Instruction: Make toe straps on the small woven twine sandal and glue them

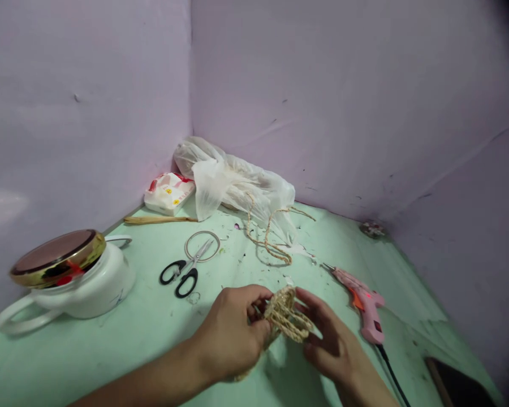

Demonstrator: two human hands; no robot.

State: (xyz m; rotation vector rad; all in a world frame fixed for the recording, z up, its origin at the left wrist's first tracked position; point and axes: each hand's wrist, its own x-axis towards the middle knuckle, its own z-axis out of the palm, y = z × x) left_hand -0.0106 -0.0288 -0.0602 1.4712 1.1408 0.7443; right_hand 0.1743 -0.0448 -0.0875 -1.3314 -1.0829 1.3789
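Note:
Near the front middle of the table, a coiled piece of braided straw cord [289,319] is held up between both hands. My left hand [237,328] is closed on its left side, thumb and fingers pinching it; a bit of the cord shows below this hand. My right hand [333,342] curves its fingers round the right side, with the index fingertip at the upper edge and the thumb low by the loops. To the right lies a pink glue gun [362,302] with an orange trigger, its nozzle pointing up and left and a small red light on.
Black-handled scissors [189,268] lie across a thin ring [186,243]. At left stands a white handled pot [89,294] with a gold-rimmed lid [59,254]. Behind are a white plastic bag [237,178], loose braided cord [267,243], and a tissue pack [168,192]. A dark phone-like object [458,384] lies front right.

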